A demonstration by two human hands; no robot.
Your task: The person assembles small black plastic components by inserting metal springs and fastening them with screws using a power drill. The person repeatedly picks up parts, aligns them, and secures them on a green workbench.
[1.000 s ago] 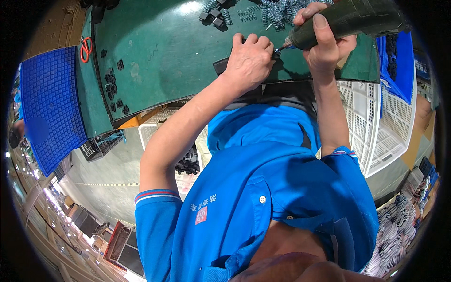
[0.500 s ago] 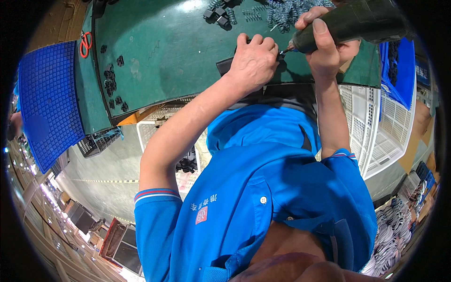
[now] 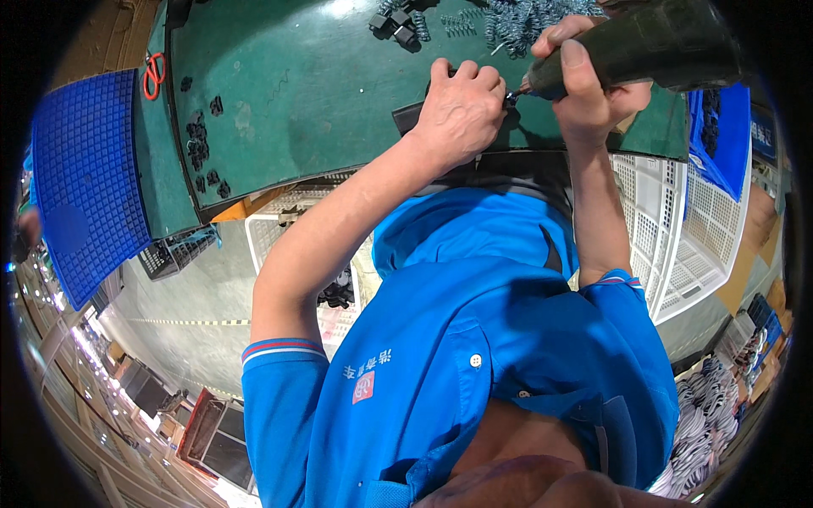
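Observation:
My right hand (image 3: 593, 93) is wrapped round a dark power screwdriver (image 3: 644, 51), held nearly level with its bit pointing left. The bit's tip meets the end of a black part (image 3: 408, 117) beside my left fingers. My left hand (image 3: 461, 110) is closed over that part and presses it on the green tabletop (image 3: 313, 93). Most of the black part is hidden under the hand, so its kind cannot be made out.
Metal springs (image 3: 529, 25) are heaped at the far edge, with black blocks (image 3: 396, 30) next to them. Small black pieces (image 3: 197, 144) and red-handled scissors (image 3: 154, 76) lie at the left. A blue bin (image 3: 720, 135) and white crates (image 3: 652, 220) stand at the right.
Hardly anything differs. The view has shifted slightly, and both hands keep their grip with the bit at the black part.

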